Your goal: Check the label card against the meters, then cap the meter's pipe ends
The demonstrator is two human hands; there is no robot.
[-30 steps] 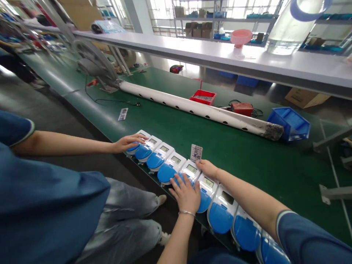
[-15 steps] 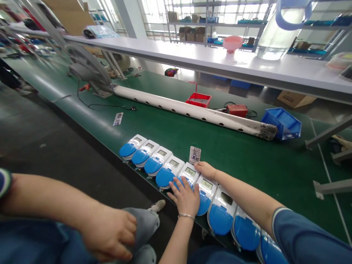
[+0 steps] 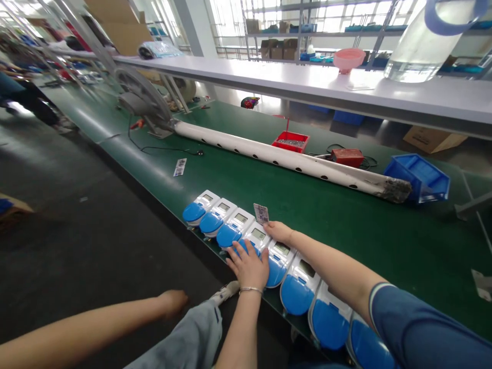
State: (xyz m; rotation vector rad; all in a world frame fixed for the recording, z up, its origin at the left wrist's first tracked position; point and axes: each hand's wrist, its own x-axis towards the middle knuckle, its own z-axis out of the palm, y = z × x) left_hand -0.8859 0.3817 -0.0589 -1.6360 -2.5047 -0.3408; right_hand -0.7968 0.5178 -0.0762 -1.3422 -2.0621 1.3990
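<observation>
Left grip: lay flat and spread on a meter's slick, rigid blue cover.
Right grip: pinched a light, stiff card by its lower edge.

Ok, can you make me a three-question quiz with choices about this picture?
1. Where is the red tray?
A: beyond the pipe
B: on the floor
C: on the top shelf

2. What colour are the covers on the meters?
A: yellow
B: blue
C: black

3. What is the right hand doing?
A: lying empty
B: pinching a card
C: gripping a cup

Answers:
1 A, the tray sits on the table past the pipe.
2 B, every cover in the row is blue.
3 B, its fingers hold the card upright.
</observation>
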